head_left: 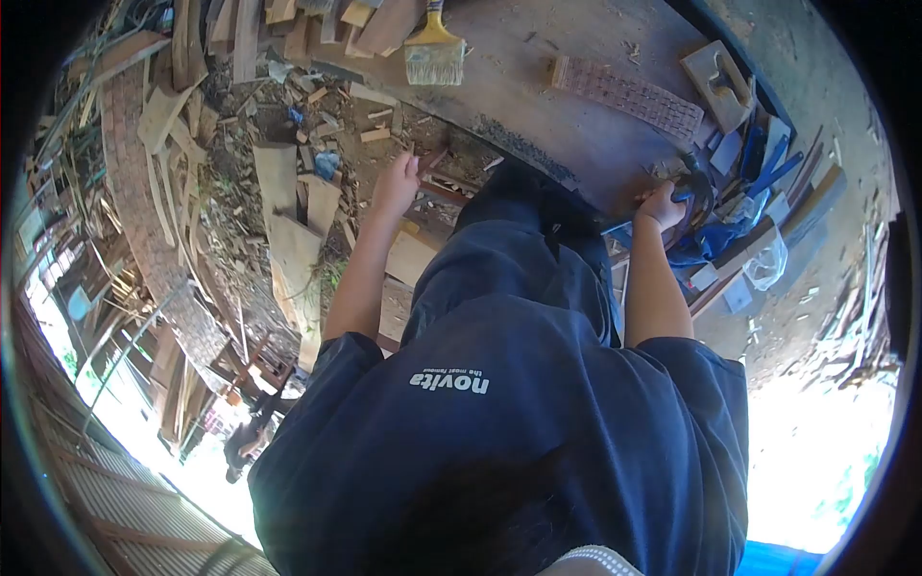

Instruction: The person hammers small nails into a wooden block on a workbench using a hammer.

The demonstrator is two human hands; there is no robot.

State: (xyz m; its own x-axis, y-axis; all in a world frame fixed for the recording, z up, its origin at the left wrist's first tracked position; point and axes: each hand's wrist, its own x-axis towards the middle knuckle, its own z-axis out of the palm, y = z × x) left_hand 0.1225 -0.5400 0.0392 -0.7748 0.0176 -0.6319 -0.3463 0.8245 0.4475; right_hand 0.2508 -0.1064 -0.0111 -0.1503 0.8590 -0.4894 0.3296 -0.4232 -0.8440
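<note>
In the head view, I see the right hand (pixel 661 205) wrapped around a dark handle (pixel 683 195), at the edge of the table (pixel 538 91). Beyond that hand on the table lies a carved wooden strip (pixel 629 96), with a wooden block (pixel 718 84) farther forward. Blue-handled tools (pixel 776 171) sit just right of the hand. My left hand (pixel 396 184) has its fingers curled; I cannot tell whether it grips anything. Ahead of it lies a paintbrush (pixel 435 53); wood scraps (pixel 298 230) spread to its left.
</note>
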